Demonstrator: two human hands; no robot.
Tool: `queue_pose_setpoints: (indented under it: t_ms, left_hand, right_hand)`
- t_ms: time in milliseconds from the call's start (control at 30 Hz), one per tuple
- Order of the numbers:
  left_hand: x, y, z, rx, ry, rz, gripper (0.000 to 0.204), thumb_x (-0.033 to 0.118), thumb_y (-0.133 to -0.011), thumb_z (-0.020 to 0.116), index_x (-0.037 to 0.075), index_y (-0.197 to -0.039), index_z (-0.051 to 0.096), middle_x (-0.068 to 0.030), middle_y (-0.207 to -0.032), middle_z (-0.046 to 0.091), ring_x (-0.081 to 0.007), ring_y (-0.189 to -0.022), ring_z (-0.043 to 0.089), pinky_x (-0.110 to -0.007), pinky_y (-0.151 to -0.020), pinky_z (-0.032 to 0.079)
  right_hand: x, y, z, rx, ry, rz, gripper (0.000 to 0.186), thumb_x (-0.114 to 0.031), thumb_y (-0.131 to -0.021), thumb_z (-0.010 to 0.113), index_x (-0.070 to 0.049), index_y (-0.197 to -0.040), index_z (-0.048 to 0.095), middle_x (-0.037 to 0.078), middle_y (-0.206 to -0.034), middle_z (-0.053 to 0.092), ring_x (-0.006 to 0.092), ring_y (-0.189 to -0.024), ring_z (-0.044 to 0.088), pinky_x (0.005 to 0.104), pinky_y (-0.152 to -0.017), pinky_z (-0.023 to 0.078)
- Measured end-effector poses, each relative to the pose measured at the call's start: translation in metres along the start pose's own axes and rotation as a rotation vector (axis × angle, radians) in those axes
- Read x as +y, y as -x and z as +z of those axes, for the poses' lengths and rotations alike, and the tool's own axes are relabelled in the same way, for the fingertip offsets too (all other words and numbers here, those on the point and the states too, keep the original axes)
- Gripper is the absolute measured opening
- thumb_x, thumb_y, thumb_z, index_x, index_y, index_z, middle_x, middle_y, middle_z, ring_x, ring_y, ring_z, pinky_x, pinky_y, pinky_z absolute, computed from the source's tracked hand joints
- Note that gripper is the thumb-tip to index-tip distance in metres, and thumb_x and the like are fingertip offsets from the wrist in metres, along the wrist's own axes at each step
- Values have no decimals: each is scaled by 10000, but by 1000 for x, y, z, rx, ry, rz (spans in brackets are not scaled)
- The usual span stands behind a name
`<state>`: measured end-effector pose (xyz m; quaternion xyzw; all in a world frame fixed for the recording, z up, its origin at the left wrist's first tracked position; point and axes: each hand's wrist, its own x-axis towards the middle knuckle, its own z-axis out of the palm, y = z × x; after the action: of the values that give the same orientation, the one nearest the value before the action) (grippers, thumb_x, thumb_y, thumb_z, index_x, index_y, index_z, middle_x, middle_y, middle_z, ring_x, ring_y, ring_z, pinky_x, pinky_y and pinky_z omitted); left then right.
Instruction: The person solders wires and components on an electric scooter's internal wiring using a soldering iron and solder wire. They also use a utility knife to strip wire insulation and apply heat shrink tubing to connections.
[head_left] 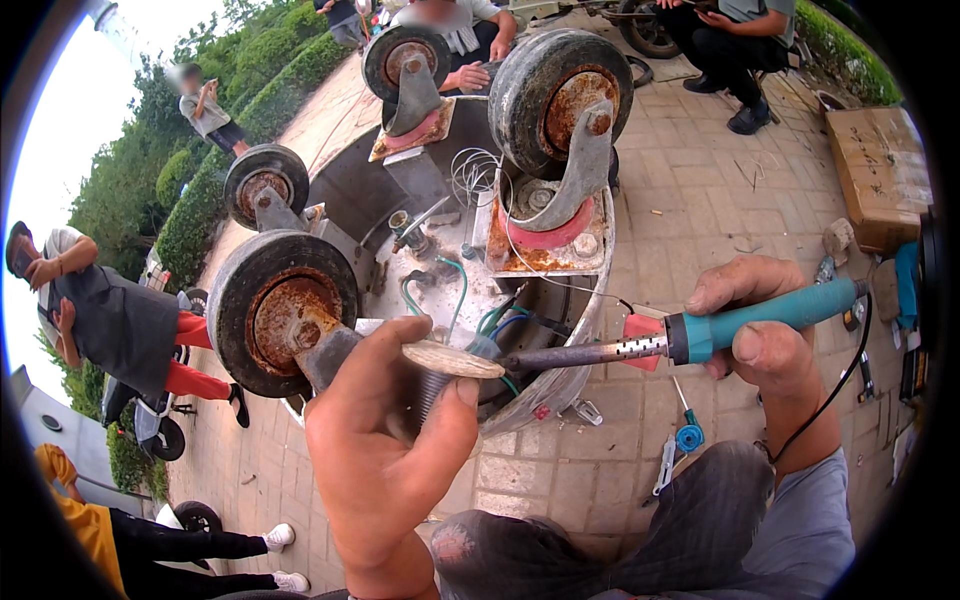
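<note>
My left hand (375, 440) is closed around a fitting with a pale, dirty round flange (455, 360) and a grey threaded stem (430, 392). In my right hand (785, 370) is a soldering iron (770, 318) with a teal handle, its metal barrel pointing left. Its front end meets the edge of the flange; whether the tip touches is hard to tell. Just beyond both hands lies an upturned round metal tub (590, 350) on whose plates rusty caster wheels (285, 310) stand. Green and blue wires (460, 285) come up inside it, near the fitting.
A screwdriver (688, 432) and a utility knife (665, 465) lie on the paving by my knee. A cardboard box (875, 175) stands at the far right, with more tools below it. One person crouches beyond the tub; others sit or stand around.
</note>
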<state>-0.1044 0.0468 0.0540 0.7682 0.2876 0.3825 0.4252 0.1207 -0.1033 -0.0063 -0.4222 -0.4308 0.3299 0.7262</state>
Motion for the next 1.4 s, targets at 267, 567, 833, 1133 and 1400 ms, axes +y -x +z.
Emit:
queue_pose_setpoints:
  t_ms: [267, 567, 833, 1133, 1400]
  left_hand:
    - [-3, 0, -2, -12, -40, 5, 388, 8, -738, 715, -109, -1083, 581, -24, -743, 602, -39, -659, 498, -181, -566, 389]
    - [3, -1, 2, 6, -5, -10, 393, -14, -754, 700, -105, -1113, 568, -20, -769, 606, -36, -671, 501, -174, -567, 374]
    - [1, 1, 1, 20, 9, 6, 406, -24, -764, 692, -117, -1133, 548, -45, -824, 631, -44, -718, 539, -166, -594, 393]
    - [-6, 5, -1, 88, 211, 81, 464, -79, -778, 650, -149, -1206, 483, -188, -1014, 652, -202, -955, 629, -301, -868, 475]
    - [-9, 7, -3, 105, 260, 61, 464, -73, -770, 663, -142, -1197, 494, -189, -1006, 658, -202, -935, 637, -308, -856, 483]
  right_hand:
    - [1, 0, -2, -11, 24, -18, 497, -310, -749, 721, 98, -1017, 629, 150, -768, 659, 113, -562, 582, 226, -471, 458]
    - [0, 0, 0, 7, 13, -31, 487, -299, -751, 727, 97, -1018, 629, 144, -756, 656, 112, -560, 581, 224, -470, 454]
    - [1, 1, -1, 10, 16, -25, 496, -314, -746, 732, 92, -1012, 631, 133, -732, 647, 112, -549, 570, 225, -462, 437]
    - [1, 2, 0, 13, 73, -85, 485, -301, -721, 730, 87, -997, 637, 132, -738, 649, 124, -551, 578, 235, -468, 436]
    - [-10, 1, -2, -2, 206, -143, 464, -320, -708, 746, 71, -941, 657, 132, -708, 635, 143, -561, 596, 245, -492, 444]
